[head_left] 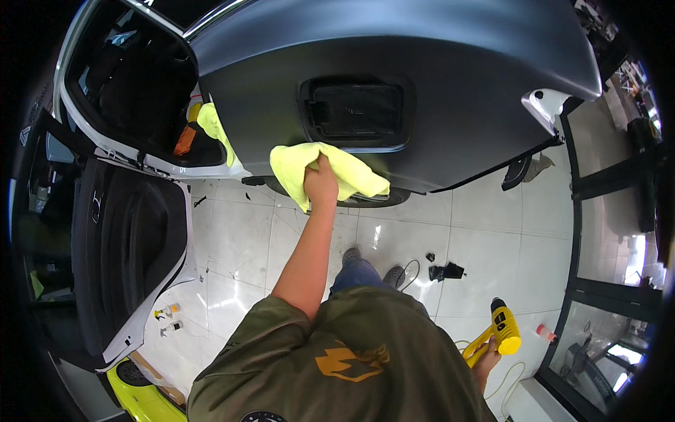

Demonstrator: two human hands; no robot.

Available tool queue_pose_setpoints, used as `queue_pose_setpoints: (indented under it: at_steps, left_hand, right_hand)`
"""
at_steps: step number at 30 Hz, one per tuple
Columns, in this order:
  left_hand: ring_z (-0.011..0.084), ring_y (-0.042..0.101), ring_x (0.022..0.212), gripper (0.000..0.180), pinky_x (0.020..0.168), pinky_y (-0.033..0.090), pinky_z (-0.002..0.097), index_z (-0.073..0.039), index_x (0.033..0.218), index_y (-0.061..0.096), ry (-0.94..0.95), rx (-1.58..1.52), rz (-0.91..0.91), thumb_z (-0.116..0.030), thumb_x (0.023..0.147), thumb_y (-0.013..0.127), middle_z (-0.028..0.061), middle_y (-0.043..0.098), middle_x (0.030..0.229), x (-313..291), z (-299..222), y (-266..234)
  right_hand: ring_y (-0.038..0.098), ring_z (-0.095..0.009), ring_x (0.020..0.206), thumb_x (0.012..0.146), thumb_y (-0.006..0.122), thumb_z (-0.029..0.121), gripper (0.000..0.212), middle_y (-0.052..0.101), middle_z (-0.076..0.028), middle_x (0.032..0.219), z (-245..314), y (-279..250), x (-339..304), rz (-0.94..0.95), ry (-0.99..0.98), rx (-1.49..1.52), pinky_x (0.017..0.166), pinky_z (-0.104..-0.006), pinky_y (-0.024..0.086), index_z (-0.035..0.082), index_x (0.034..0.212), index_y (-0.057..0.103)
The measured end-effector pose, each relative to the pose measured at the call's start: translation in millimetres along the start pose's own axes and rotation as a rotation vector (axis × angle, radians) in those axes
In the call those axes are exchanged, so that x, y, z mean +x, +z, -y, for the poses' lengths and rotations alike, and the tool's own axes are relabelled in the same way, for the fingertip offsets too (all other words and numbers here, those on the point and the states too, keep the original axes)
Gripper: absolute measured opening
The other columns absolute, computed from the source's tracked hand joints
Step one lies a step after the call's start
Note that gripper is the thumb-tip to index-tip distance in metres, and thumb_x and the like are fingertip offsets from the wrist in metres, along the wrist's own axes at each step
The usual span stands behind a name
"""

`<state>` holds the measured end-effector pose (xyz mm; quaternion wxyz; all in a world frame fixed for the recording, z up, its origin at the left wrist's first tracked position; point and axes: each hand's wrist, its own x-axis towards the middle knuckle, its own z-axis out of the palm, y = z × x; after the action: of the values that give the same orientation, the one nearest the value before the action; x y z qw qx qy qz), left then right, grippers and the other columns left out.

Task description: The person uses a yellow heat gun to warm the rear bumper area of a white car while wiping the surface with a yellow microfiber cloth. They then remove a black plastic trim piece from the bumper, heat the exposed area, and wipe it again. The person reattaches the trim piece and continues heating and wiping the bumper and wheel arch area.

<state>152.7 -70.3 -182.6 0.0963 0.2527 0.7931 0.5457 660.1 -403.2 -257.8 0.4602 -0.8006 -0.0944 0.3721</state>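
Left hand point(321, 184) bunching a yellow cloth point(356, 172) against a dark car panel point(464, 105); right hand point(485, 359) gripping a yellow heat gun point(505, 332).
Along the floor's point(239, 239) left edge an open car door point(133, 246) stands, two spray bottles point(169, 310) near it, their labels too small to read and contents impossible to tell. A second cloth point(219, 132) drapes over the doorway's edge, near an orange thing point(184, 141). The yellow cloth overlaps the panel's lower edge, just below a dark recess point(357, 111), left fingers closed on its folds. The shirt point(415, 330) bears an orange print point(351, 362). Small black pieces point(448, 271) lie right of the feet. The right hand wraps the heat gun's handle; its body carries dark markings. A pinkish bottle point(545, 333) sits by the glass doors point(610, 298) at the floor's right edge.
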Motion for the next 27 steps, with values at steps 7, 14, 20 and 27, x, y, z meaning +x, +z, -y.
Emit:
queue_pose_setpoints:
  at_steps: [7,14,20,27]
  left_hand:
    - [0.0339,0.06,0.108,0.04,0.095,0.045,0.0407,-0.005,0.114,0.065,0.694,0.341,0.172,-0.028,0.082,0.071,0.0144,0.065,0.117,116.4,-26.4,-74.7]
    - [0.0298,0.059,0.112,0.042,0.1,0.042,0.0429,-0.011,0.111,0.069,1.311,0.459,0.089,-0.034,0.076,0.074,0.0072,0.066,0.114,161.3,-131.9,-66.4]
    - [0.0293,0.054,0.119,0.046,0.104,0.039,0.044,-0.014,0.117,0.066,1.362,0.381,0.224,-0.034,0.077,0.073,0.0074,0.063,0.122,158.5,-158.2,-57.0]
    - [0.03,0.052,0.122,0.048,0.105,0.038,0.0446,-0.013,0.121,0.063,1.375,0.459,0.356,-0.032,0.077,0.071,0.0088,0.061,0.126,174.6,-165.9,-71.6]
  right_hand:
    - [0.05,-0.013,0.052,0.092,0.063,0.021,0.022,0.051,-0.003,0.068,4.3,17.3,-0.8,0.015,-0.088,0.004,0.048,-0.0277,0.043,0.002,0.098,0.054]
    - [0.052,-0.014,0.056,0.09,0.064,0.02,0.023,0.053,-0.005,0.07,34.1,66.8,-56.8,0.038,-0.218,0.173,0.052,-0.0278,0.044,0.002,0.101,0.054]
    - [0.058,-0.019,0.065,0.082,0.07,0.034,0.049,0.058,-0.01,0.077,109.0,106.5,-138.2,0.408,-0.395,0.367,0.058,-0.0306,0.05,0.0,0.113,0.054]
    - [0.062,-0.019,0.082,0.076,0.078,0.028,0.053,0.064,-0.007,0.089,154.4,209.1,-194.4,0.947,-0.385,0.496,0.075,-0.0328,0.051,0.005,0.118,0.056]
